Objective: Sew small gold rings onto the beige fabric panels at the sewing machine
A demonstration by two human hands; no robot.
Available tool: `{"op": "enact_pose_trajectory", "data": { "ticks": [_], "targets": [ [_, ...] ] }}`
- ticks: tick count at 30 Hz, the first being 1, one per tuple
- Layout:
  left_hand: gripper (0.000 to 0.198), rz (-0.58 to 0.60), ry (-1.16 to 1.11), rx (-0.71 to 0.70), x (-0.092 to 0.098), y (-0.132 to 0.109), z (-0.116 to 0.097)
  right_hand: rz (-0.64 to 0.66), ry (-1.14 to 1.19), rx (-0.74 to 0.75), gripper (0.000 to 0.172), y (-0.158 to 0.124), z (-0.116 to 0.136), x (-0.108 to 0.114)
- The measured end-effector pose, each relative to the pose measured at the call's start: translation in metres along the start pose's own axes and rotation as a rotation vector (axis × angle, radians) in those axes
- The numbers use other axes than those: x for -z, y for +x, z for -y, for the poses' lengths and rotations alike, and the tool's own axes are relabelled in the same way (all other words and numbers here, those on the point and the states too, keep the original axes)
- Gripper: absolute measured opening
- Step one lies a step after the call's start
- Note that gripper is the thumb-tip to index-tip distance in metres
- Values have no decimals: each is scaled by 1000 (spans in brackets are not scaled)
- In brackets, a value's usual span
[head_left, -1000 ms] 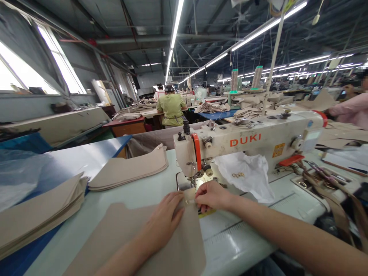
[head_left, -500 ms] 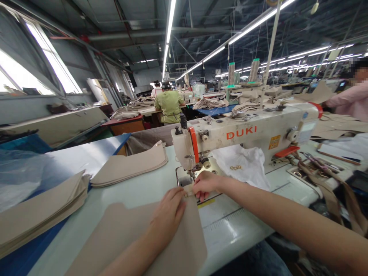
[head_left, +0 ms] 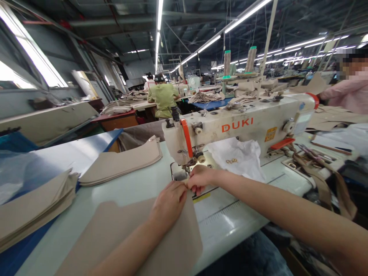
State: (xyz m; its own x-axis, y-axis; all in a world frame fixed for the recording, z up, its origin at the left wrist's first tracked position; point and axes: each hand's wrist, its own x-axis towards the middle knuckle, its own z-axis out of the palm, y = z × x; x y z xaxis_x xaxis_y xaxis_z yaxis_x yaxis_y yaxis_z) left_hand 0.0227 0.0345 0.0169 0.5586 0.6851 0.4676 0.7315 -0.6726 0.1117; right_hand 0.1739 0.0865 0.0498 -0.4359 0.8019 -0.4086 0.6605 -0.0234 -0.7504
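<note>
A large beige fabric panel (head_left: 126, 226) lies on the sewing machine's bed, its top corner close to the needle area. My left hand (head_left: 169, 203) rests over the panel, its thumb and fingers pressed together at a short beige fabric strap (head_left: 188, 184). My right hand (head_left: 201, 178) is closed on the strap's other end, just in front of the presser foot. The two hands' fingertips nearly touch, so most of the strap is hidden. Above them stands the head of the white sewing machine (head_left: 235, 122).
Behind my right wrist, a white cloth (head_left: 244, 153) carries several small gold rings (head_left: 231, 161). Stacks of beige panels (head_left: 123, 161) lie to the left. Brown straps (head_left: 319, 184) hang at the right by a tray. Co-workers (head_left: 163, 96) sit farther off.
The view has shifted slightly, so everything sits a little farther left and higher. My hands have come closer together, and less of the strap shows between them.
</note>
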Motion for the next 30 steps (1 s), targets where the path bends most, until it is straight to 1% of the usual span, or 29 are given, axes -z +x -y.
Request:
{"op": "enact_pose_trajectory", "data": {
  "ticks": [3,5,8,10,12,13,14,15,18,20,22,24,25,27,30],
  "targets": [
    [18,29,-8,12,0,2,2,-64,-58,70,12,-5,-5,-2],
    [18,9,-22,22,0,3,4,-145,-108,143,10,-13,-13,-5],
    [18,-32,-54,16,0,2,5,-270,-205,281,12,-34,-30,-10],
    [17,-44,-74,9,-1,1,6,-280,-352,434,12,-50,-42,-12],
    [17,-54,-88,12,-2,0,6,-258,-665,705,15,-63,-51,-14],
    [17,-64,-92,14,-2,0,6,-253,-790,810,16,-67,-54,-15],
    [17,-73,-94,16,-3,-1,6,-253,-893,891,17,-70,-56,-15],
    [17,-79,-95,15,-3,-1,6,-260,-950,933,18,-71,-58,-16],
    [17,-82,-92,9,-5,-2,7,-309,-990,955,17,-66,-56,-20],
    [16,-72,-94,6,-6,-4,8,-359,-951,931,15,-60,-53,-24],
    [15,-58,-99,7,-6,-6,9,-424,-896,913,19,-55,-50,-28],
    [14,-41,-108,9,-6,-7,10,-465,-862,926,18,-51,-49,-32],
    [14,-34,-110,11,-6,-7,10,-464,-861,943,15,-49,-49,-34],
    [15,-22,-102,19,-5,-5,9,-420,-879,976,12,-47,-51,-37],
    [17,-16,-75,29,-4,-2,8,-356,-898,993,13,-44,-55,-39]
  ]
}}
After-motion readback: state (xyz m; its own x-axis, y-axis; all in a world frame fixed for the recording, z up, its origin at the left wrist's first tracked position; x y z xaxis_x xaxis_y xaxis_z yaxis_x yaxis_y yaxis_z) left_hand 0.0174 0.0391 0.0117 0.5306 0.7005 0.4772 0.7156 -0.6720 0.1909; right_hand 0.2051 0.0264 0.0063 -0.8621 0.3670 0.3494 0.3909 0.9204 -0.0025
